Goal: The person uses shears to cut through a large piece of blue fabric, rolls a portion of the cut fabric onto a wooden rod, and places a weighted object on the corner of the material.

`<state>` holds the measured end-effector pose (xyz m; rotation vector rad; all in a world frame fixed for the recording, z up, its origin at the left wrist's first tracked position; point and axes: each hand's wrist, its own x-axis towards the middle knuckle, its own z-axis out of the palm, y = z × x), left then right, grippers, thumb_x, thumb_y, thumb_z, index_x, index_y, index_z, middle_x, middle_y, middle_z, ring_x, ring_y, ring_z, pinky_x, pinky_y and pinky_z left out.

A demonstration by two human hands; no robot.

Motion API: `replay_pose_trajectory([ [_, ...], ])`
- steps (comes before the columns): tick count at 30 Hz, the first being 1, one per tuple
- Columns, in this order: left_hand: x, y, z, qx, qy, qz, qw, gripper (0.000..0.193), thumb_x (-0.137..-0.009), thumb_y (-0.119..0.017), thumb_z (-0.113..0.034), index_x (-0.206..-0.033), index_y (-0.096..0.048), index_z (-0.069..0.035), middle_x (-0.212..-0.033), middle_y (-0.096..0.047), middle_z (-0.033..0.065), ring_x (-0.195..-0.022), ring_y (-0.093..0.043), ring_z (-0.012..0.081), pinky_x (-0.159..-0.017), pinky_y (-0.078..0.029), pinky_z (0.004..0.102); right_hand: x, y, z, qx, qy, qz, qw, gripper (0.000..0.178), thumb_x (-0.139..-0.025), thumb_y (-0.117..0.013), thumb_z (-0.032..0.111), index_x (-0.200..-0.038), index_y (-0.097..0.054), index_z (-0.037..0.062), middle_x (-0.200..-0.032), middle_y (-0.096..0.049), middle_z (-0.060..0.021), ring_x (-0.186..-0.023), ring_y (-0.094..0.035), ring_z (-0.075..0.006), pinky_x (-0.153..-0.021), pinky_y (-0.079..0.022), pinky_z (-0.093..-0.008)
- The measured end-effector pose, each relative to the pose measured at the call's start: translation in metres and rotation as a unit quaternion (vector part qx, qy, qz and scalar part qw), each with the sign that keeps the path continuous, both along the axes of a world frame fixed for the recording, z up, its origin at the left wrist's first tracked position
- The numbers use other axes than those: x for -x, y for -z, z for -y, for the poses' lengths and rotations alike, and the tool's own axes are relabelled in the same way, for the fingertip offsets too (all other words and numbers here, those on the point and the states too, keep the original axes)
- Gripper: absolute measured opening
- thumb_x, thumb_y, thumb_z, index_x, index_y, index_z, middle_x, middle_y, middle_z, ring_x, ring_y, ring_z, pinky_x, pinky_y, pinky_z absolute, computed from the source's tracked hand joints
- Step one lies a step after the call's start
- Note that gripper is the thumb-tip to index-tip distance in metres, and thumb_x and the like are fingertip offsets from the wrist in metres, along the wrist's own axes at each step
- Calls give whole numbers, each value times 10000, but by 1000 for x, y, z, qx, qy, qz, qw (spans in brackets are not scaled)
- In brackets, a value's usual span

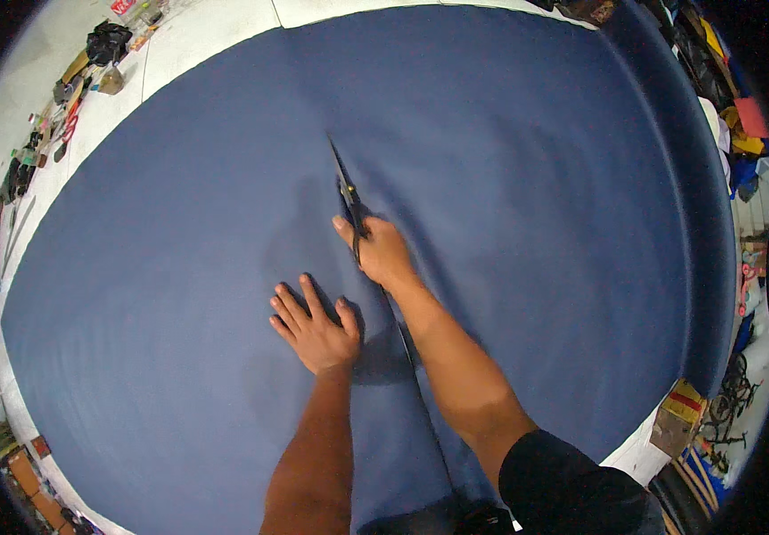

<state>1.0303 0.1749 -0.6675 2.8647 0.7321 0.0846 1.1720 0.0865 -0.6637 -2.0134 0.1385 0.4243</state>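
A wide sheet of dark blue fabric (179, 241) covers most of the white table. My right hand (384, 254) grips a pair of dark scissors (349, 189), whose blades point away from me into the cloth. Behind them a long cut runs back toward my body, under and beside my right forearm. To the left of the cut, my left hand (315, 334) lies flat on the fabric with its fingers spread. The scissors' handles are partly hidden by my right fingers.
Along the right, the fabric curls into a thick roll (670, 205). A brown box (678, 419) sits at the lower right corner. Assorted items, a black plastic bag (109, 43) among them, line the white table's (210, 58) far left edge. More clutter lies beyond the roll.
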Motion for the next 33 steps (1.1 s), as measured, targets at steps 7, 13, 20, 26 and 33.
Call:
replay_pose_trajectory([
  [7,4,-4,-5,13,-6,-15,1000,663,-929,-469,-424,-1495,-354,-98,-1560,-208,284,-1441,-189,470,-1161,-113,600,-48,-8,-20,-65,-41,-21,997,588,-863,-647,595,-605,-516,84,-545,-515,-34,-472,-499,-134,-457,-373,-328],
  [13,-2,-6,-1,38,11,-28,999,668,-926,-481,-409,-1489,-352,-72,-1549,-208,309,-1436,-184,489,-1155,-105,615,-168,-2,-61,-54,-19,-16,998,610,-855,-650,610,-594,-498,81,-549,-519,-38,-470,-488,-142,-457,-377,-317],
  [20,1,-5,-4,50,-3,-36,998,689,-891,-521,-376,-1487,-356,-72,-1546,-209,313,-1434,-178,498,-1149,-101,630,-200,13,-86,-66,-25,-25,997,616,-842,-669,605,-603,-541,52,-553,-528,-55,-474,-506,-158,-472,-410,-319],
  [26,5,-4,-3,63,2,-41,997,701,-866,-551,-375,-1474,-376,-74,-1538,-218,320,-1431,-174,508,-1145,-110,638,-294,-9,-128,-47,-27,-47,997,596,-864,-655,579,-617,-574,43,-563,-553,-67,-481,-518,-159,-471,-410,-320],
  [33,2,-9,-8,63,-14,-53,996,705,-872,-539,-396,-1483,-363,-92,-1546,-216,304,-1439,-180,487,-1151,-114,626,-202,-39,-100,-91,-60,2,994,555,-911,-587,581,-655,-529,93,-557,-531,-33,-517,-513,-143,-506,-399,-308],
])
